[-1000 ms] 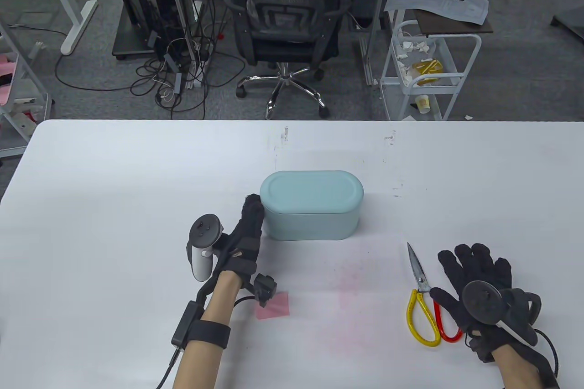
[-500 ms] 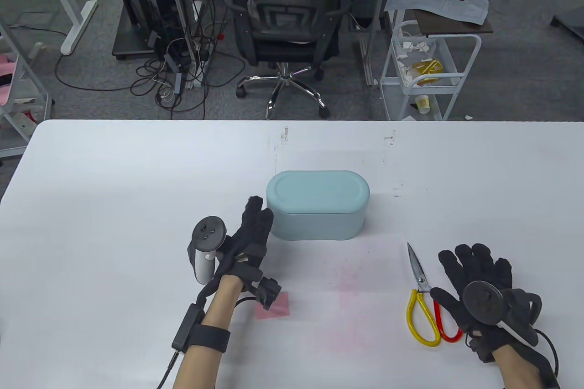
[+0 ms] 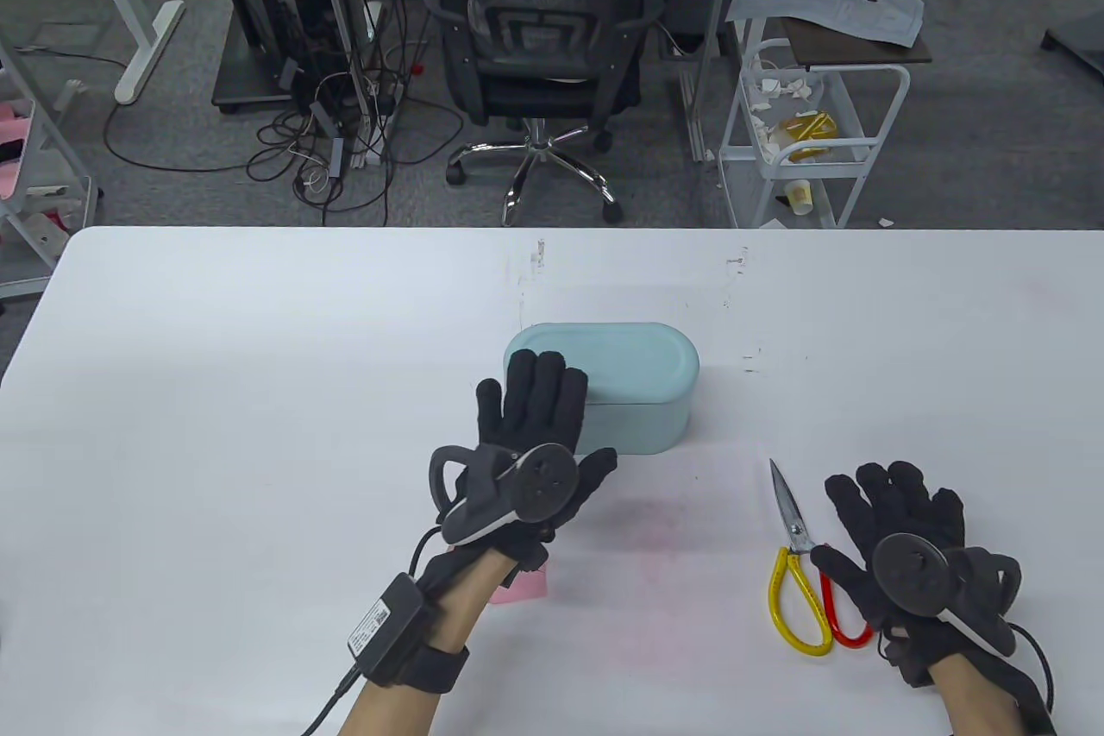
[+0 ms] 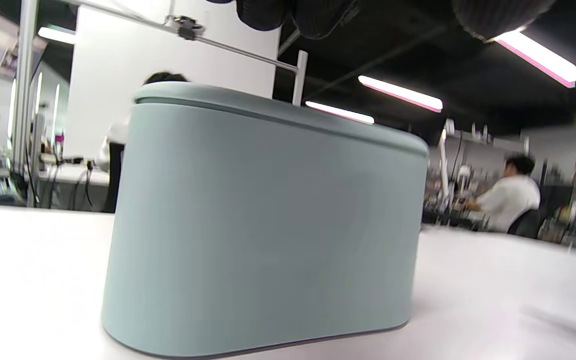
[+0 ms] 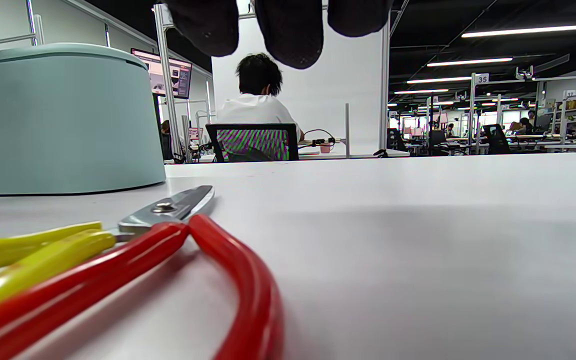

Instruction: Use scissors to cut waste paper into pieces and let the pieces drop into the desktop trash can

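Note:
A pale teal oval trash can [image 3: 638, 391] stands mid-table with its lid on. My left hand [image 3: 535, 412] hovers palm down over its front left end, fingers spread straight and holding nothing; whether they touch the lid I cannot tell. In the left wrist view the can [image 4: 268, 220] fills the frame. A pink paper [image 3: 524, 589] lies partly hidden under my left wrist. The scissors [image 3: 798, 563], with one yellow and one red handle, lie closed at the right. My right hand [image 3: 897, 507] rests flat beside them, thumb by the red handle. The right wrist view shows the scissors [image 5: 118, 265] close up.
Past the table's far edge [image 3: 552, 229] stand an office chair [image 3: 539, 37] and a white cart [image 3: 811, 132] with scraps. People sit at desks in the background of both wrist views.
My left hand turned from edge-on beside the can to palm down and moved right over its front left end. The can slid slightly right a second ago. My right hand stayed still.

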Available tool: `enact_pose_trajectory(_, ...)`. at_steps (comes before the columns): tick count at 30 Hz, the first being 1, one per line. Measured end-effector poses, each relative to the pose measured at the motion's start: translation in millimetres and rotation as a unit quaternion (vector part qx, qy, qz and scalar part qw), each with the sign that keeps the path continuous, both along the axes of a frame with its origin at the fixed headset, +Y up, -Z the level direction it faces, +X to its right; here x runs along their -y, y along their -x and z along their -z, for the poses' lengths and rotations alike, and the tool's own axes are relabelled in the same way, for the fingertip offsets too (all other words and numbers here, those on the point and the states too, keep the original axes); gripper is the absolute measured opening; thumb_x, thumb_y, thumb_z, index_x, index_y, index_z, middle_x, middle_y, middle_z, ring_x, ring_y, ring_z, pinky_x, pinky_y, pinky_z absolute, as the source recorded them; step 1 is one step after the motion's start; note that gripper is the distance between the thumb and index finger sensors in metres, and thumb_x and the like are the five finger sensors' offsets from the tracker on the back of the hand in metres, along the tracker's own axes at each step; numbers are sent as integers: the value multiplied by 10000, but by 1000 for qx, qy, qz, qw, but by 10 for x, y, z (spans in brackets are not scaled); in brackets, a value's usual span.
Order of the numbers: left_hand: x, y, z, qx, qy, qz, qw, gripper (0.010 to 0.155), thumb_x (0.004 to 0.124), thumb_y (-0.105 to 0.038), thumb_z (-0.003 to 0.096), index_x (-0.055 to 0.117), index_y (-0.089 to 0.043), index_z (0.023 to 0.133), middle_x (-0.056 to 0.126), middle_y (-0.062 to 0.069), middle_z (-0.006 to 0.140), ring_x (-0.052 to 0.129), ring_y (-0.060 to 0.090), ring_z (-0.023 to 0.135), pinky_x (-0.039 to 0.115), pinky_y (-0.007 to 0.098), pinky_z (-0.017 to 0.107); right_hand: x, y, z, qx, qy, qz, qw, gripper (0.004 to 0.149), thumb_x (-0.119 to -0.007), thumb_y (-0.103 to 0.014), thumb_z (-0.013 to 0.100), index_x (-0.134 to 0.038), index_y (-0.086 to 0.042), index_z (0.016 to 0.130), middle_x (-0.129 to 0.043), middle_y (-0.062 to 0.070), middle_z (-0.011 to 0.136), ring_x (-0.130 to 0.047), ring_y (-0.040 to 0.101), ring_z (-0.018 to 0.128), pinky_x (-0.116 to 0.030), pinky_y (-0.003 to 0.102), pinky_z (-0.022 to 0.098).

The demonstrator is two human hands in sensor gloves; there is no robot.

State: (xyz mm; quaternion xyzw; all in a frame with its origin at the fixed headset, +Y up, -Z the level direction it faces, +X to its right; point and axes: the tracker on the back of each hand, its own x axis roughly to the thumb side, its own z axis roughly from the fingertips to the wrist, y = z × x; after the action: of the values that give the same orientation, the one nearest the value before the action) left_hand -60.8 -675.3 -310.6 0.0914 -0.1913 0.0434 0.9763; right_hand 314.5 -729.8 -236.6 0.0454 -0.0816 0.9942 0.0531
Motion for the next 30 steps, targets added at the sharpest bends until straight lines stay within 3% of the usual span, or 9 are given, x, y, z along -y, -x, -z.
enact_pose_trajectory(5,152,-212,146,-16,45,41,998,852,564,-710,488,341,-250,1170,283,86,1274,264,362,1197,267,607,813,0,5,-3,-1,4,2,1000,817,-516,-751,310,-503,-375,1036,-498,6,1117,-423,398,1076,-366,708,697)
enact_pose_trajectory(14,228,-208,172,1,30,14,999,831,609,-694,477,384,-281,1163,362,28,1273,387,323,1205,327,628,813,13,14,3,-4,10,-1,1000,816,-518,-750,313,-503,-374,1036,-496,4,1118,-425,400,1075,-367,708,697)
enact_pose_trajectory(18,263,-249,137,-8,-5,55,998,850,604,-708,470,374,-271,1163,372,34,1273,413,329,1204,356,639,808,15,20,2,-4,10,-1,1000,816,-519,-749,313,-505,-373,1036,-497,6,1117,-425,400,1075,-367,708,697)
enact_pose_trajectory(23,170,-202,158,-4,28,33,999,843,593,-719,467,396,-293,1167,392,11,1279,431,310,1211,341,650,811,20,19,7,-4,11,0,1000,815,-520,-749,313,-506,-373,1036,-502,4,1115,-429,402,1074,-369,708,697)
enact_pose_trajectory(30,-64,-100,238,-1,33,-25,999,799,590,-715,471,466,-331,1160,477,-9,1276,480,332,1201,320,658,812,14,8,10,-1,14,4,1000,813,-525,-746,314,-512,-370,1034,-506,9,1113,-437,404,1071,-371,707,697)
